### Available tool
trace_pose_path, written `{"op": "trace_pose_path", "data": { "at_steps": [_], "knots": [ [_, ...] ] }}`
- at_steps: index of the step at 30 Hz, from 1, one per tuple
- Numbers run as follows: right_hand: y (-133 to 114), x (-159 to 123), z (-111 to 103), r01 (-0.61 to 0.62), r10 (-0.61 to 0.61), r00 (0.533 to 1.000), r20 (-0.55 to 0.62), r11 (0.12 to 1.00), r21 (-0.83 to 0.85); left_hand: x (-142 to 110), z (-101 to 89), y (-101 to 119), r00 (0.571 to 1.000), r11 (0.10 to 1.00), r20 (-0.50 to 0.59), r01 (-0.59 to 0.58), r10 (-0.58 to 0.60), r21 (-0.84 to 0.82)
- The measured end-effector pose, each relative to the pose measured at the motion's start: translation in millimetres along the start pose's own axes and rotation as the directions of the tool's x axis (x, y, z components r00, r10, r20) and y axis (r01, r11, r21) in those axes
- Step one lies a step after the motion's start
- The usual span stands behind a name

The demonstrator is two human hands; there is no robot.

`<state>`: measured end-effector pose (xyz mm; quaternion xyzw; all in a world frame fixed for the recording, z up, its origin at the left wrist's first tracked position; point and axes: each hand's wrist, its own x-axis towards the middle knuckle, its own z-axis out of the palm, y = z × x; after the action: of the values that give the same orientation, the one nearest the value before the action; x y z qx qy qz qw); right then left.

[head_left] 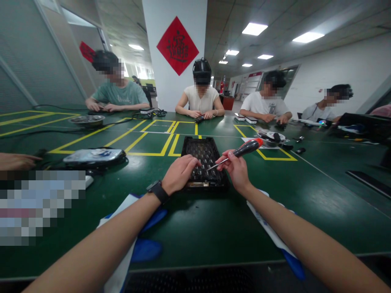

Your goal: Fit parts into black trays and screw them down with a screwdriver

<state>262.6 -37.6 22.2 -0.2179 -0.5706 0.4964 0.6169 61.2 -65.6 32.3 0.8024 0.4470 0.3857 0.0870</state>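
Note:
In the head view, a black rectangular plastic case [201, 151] lies on the green table with rows of small shiny pieces inside it. My left hand [181, 173], a dark watch on its wrist, grips the case's left side, its fingertips reaching over the edge. My right hand [236, 169] is closed around a screwdriver [249, 147] with a black and red handle. The screwdriver slants down to the left, and its thin shaft points into the case. Whether the tip touches one of the shiny pieces, I cannot tell.
Blue and white gloves [148, 249] lie under my forearms. To the left is a plastic-wrapped package [96, 156], with a person's hand [18, 160] beyond it. A metal bowl of parts [271, 138] stands at right, another bowl [87, 121] at back left. Several people sit opposite.

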Motion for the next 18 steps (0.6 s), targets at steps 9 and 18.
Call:
{"op": "trace_pose_path", "data": {
  "at_steps": [9,18],
  "knots": [
    [-0.2,-2.5,2.4,-0.009,0.009,1.0,0.012,0.999,-0.04,0.0,-2.0,2.2,0.996,0.999,0.079,-0.049,0.051,-0.022],
    [-3.2,-2.9,2.8,0.002,0.0,0.999,0.035,0.999,-0.054,-0.3,-2.2,2.4,0.987,0.996,0.134,-0.084,0.087,-0.026]
  ]
}}
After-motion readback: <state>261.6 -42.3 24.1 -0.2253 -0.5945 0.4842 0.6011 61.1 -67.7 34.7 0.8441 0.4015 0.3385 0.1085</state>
